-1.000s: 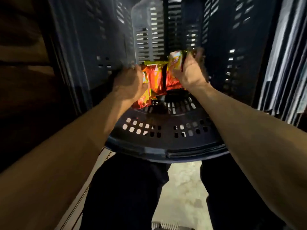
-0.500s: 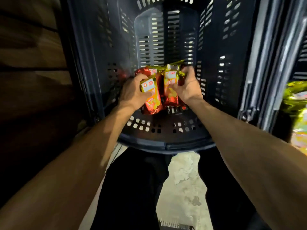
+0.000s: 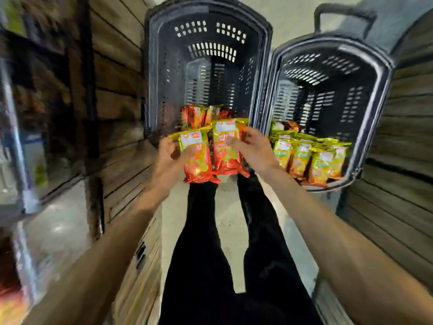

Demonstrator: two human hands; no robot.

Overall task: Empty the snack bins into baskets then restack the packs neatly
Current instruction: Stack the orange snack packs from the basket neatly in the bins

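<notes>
Left grip [image 3: 169, 160] holds pack [image 3: 196, 158], right grip [image 3: 255, 151] holds second pack [image 3: 225, 146]; foil light, crinkly, slippery: pinch sealed edges.

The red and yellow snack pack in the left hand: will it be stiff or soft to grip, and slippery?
The snack pack shines like foil, so it is probably slippery where the left hand grips its side. It looks puffed and creased, so it is likely soft and light for its size. The second pack in the right hand should behave alike.
</notes>
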